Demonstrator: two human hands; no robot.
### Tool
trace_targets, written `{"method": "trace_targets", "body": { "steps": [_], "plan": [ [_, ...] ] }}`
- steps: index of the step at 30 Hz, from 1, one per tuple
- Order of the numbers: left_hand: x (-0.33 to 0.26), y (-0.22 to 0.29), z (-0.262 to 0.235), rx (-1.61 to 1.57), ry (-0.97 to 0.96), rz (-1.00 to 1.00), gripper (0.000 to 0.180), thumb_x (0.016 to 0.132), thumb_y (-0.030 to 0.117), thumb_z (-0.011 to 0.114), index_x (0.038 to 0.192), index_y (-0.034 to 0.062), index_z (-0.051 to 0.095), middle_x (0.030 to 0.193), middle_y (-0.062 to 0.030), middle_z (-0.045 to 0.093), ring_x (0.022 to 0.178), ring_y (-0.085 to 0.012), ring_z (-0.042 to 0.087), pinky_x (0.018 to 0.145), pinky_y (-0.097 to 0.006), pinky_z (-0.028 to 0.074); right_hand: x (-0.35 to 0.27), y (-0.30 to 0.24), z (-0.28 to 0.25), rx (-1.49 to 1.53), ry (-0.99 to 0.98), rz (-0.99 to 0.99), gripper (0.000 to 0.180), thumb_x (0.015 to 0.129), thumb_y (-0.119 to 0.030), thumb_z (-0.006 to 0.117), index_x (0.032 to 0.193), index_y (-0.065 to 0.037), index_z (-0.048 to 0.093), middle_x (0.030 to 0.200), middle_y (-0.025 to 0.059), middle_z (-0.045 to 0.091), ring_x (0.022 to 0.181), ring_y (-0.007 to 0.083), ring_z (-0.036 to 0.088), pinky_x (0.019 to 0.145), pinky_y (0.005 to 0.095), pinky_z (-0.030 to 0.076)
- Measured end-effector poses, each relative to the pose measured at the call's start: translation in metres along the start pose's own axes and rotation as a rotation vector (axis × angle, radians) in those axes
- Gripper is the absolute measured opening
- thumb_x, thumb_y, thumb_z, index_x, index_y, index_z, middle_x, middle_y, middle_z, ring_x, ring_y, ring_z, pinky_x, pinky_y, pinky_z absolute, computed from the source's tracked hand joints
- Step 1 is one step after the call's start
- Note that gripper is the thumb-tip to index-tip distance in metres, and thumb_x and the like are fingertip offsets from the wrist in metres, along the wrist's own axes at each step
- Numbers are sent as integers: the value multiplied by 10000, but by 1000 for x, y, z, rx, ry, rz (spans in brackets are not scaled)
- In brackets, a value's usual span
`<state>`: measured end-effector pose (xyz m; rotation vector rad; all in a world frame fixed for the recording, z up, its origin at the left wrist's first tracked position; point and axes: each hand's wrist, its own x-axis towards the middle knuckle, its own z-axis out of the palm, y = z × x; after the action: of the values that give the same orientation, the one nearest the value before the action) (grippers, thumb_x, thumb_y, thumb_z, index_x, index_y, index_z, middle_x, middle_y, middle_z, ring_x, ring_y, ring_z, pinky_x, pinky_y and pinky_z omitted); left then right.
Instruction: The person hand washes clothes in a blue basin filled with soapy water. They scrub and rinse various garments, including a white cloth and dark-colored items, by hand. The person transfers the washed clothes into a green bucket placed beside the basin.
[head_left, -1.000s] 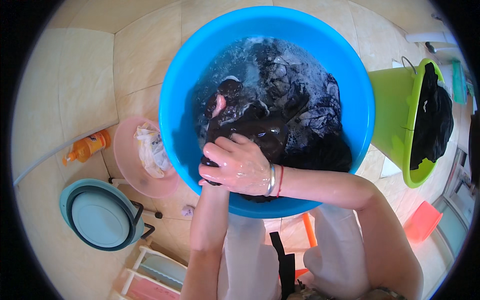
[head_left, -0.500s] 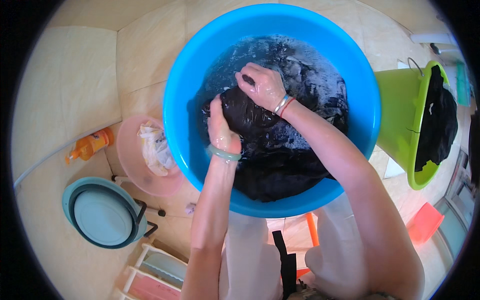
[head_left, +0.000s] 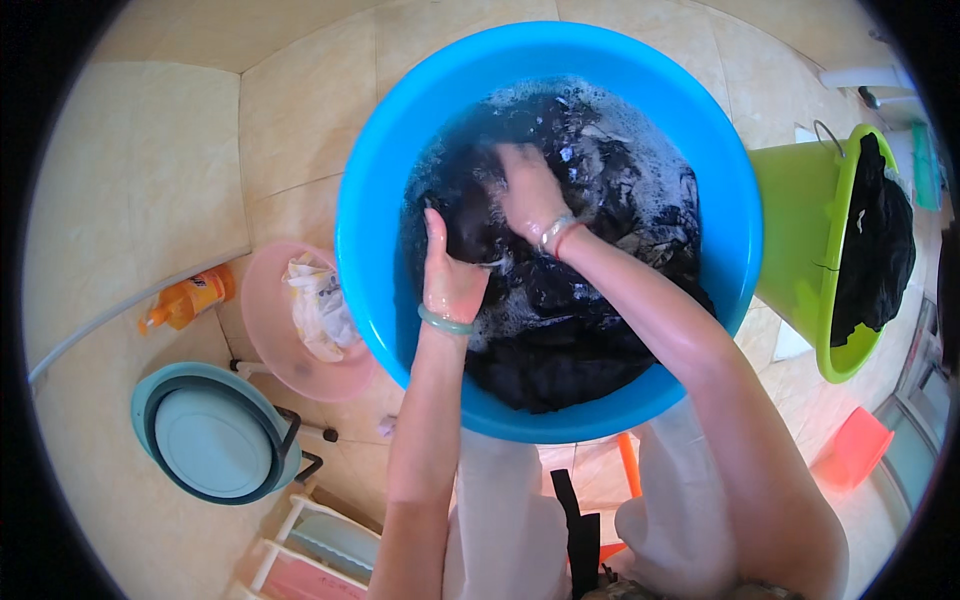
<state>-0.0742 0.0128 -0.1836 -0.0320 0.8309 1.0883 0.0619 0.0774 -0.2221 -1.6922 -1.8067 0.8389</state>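
Dark water fills a wide blue basin (head_left: 400, 130), with wet black cloth (head_left: 560, 365) bunched in it. At the basin's left side, my left hand (head_left: 452, 285) holds part of the black cloth against its palm. Its thumb points away from me, and its other fingers are hidden by cloth and water. A pale green bangle circles that wrist. My right hand (head_left: 532, 195) reaches into the water to its right. Motion and water blur its fingers, so I cannot make out their grip. That wrist carries a silver bracelet and a red cord.
A tilted lime-green bucket (head_left: 800, 230) holding black cloth (head_left: 875, 235) stands at right. On the left are a pink basin (head_left: 270, 350) with white cloth (head_left: 322, 305), an orange bottle (head_left: 190, 298) and teal basins (head_left: 212, 440). A coral container (head_left: 855, 447) lies lower right.
My right hand has come down from above the bunched cloth, its fist loosened into a blur in the water. The raised cloth has sunk lower. My left hand stays nearly in place.
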Motion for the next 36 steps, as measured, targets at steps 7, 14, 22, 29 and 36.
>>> {"method": "trace_targets", "body": {
  "steps": [7,14,22,29,36],
  "plan": [
    [-11,15,-29,19,-474,194,476,1040,327,425,1419,41,462,1359,-136,561,1234,-274,548,1059,-428,455,-94,-102,-60,131,-121,-542,103,796,-184,661,875,-125,632,945,81,496,909,269,526,709,377,479],
    [-40,5,-27,-215,-272,-98,487,1035,359,421,1408,52,479,1343,-124,571,1227,-267,553,1066,-418,448,-97,-132,-71,70,-72,-605,253,742,-355,742,879,-166,646,988,45,504,904,236,502,657,345,426],
    [-18,-4,-12,-119,91,121,500,1029,394,417,1396,64,498,1325,-111,582,1219,-259,560,1073,-406,440,-51,-117,-50,156,209,-612,284,726,-292,788,669,-137,557,789,38,498,648,202,586,461,321,468],
    [-22,-9,15,258,259,129,475,1005,334,524,1393,61,493,1428,-92,517,1301,-229,503,1100,-379,408,1,-1,-30,-305,105,-411,108,884,-201,643,812,-120,647,722,68,569,690,250,626,515,374,522],
    [-5,13,-18,115,351,102,544,984,164,605,1478,136,378,1420,-115,503,1297,-291,500,1066,-497,440,-24,22,-23,-429,10,-377,380,870,-315,677,1216,-179,598,1146,94,539,1010,311,560,766,453,536]
  ]
}}
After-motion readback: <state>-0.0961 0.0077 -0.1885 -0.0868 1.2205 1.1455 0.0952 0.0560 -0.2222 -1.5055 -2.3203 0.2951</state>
